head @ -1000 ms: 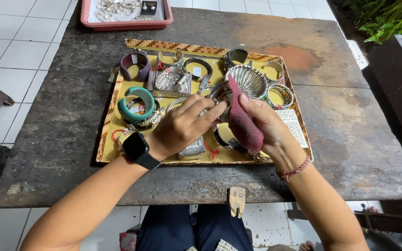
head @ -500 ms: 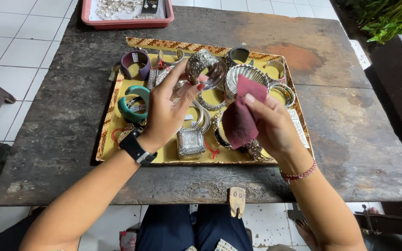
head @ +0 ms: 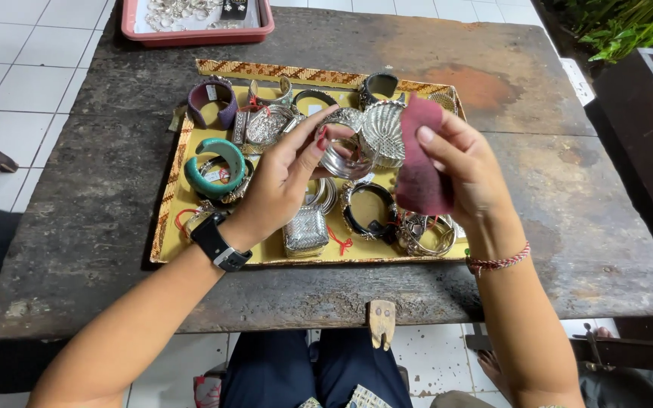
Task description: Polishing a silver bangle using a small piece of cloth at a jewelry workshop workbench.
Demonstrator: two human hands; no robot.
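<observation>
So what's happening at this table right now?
A person sits at a worn dark table with a yellow tray full of bangles and cuffs. The left hand holds a silver bangle up above the tray, while the right hand holds a dark red cloth against a wide ribbed silver cuff. A turquoise cuff and a purple one lie in the tray. A red tray of small silver pieces sits at the far edge.

Pink tray [head: 194, 34] cut by top edge; contents indistinct.
</observation>
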